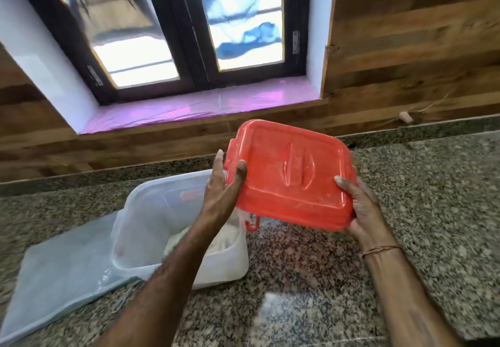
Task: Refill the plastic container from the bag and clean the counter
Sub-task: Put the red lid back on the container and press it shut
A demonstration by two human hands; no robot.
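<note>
Both my hands hold an orange-red plastic lid (290, 176) tilted in the air above the counter. My left hand (226, 184) grips its left edge, and my right hand (359, 206) grips its lower right corner. Below and to the left stands the clear plastic container (151, 227), uncovered, with a little white powder at its bottom. My left forearm crosses in front of the container. A flat translucent bag (62, 273) lies on the counter, tucked partly under the container's left side.
The speckled granite counter (311, 279) stretches to the right and front. A wood-panelled wall rises behind it. Above is a dark-framed window with a pink-lined sill (205, 105). A small cork-like object (405, 117) sits on the back ledge at right.
</note>
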